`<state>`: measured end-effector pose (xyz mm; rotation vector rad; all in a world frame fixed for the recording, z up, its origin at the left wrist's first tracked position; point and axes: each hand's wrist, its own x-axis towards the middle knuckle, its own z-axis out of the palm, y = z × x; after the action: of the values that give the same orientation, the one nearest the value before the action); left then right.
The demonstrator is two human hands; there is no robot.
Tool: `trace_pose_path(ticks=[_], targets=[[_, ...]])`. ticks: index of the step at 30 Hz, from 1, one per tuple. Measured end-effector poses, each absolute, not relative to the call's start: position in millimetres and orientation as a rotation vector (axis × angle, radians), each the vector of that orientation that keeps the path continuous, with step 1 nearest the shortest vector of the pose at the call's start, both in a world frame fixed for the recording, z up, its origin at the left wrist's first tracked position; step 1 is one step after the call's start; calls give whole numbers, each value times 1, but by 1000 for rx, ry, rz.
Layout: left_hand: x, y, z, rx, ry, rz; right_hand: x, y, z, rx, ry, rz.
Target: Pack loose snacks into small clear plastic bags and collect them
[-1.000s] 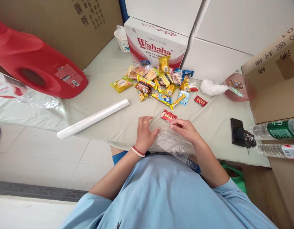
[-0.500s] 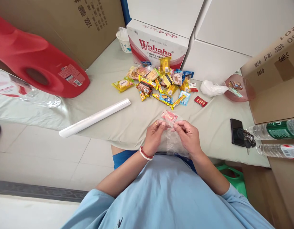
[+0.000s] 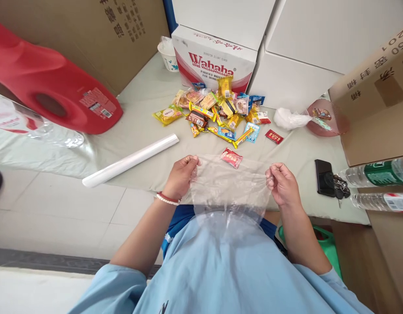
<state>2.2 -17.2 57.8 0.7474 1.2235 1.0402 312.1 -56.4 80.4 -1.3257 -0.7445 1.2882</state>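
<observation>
Head view: broad, clear plastic bag (image 3: 230,187)
Left hand (image 3: 181,175), nine o'clock; right hand (image 3: 284,185), three: grips pinch its edges, seemingly for tautness.

Left hand (image 3: 180,178) and right hand (image 3: 283,184) each pinch one side of a clear plastic bag (image 3: 230,192), spread between them. A red packet (image 3: 232,158) (seen at least partly through the plastic) lies beyond. Assorted wrapped snacks (image 3: 198,119) are heaped before the Wahaha carton (image 3: 211,61).

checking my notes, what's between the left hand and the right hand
In the head view, a clear plastic bag spans from the left hand to the right hand; a red packet shows near its upper edge.
</observation>
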Motion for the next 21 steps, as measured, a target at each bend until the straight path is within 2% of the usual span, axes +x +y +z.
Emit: trace_pose_path(ticks=[5,9,11,13,15,21], targets=[[-12,16,35,1228,1745,888,324,-21,34,-1516,-820,1197],[-2,8,38,1787,1970,1162,318,-9,15,-1547,-976,1100],[2,-4,45,2267,1681,1093,316,-9,13,-1532,-1044,1096],[2,-15,51,2599,1178,798,317,-9,13,-1528,-1072,1106],[-4,-21,51,2683,813,527,323,-7,12,-1530,-1070,1115],[-39,-22,38,2548,763,341,352,1,15,-1730,-1219,1017]])
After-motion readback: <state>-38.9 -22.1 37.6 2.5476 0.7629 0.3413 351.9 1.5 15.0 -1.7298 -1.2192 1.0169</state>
